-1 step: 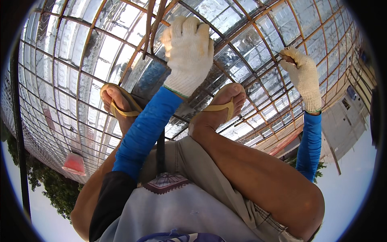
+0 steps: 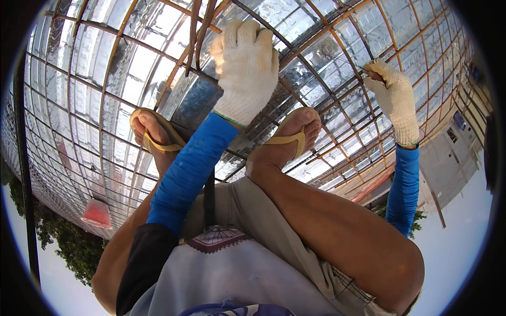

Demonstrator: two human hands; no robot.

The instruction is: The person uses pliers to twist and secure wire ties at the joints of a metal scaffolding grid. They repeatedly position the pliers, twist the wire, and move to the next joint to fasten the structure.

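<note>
A grid of rusty steel reinforcing bars point(image 2: 117, 36) lies over shiny silver sheeting point(image 2: 142, 60). My left hand point(image 2: 246, 71), in a white knit glove, is closed in a fist over the bars at the upper middle; its curled fingers hide what they grip. Two bent rusty rods point(image 2: 197, 39) rise just left of it. To the right, my gloved right hand point(image 2: 392, 97) has thumb and fingers pinched together just above the grid. A thin wire point(image 2: 345, 60) appears to run from those fingertips over the bars.
My feet in yellow flip-flops point(image 2: 296, 141) rest on the grid below my left hand. A red, translucent object point(image 2: 97, 214) sits at the lower left, with trees point(image 2: 79, 253) beyond the edge. A grey building point(image 2: 453, 158) stands at the right.
My right hand has shifted very slightly left, its fingers still pinched. My left hand stays in nearly the same place.
</note>
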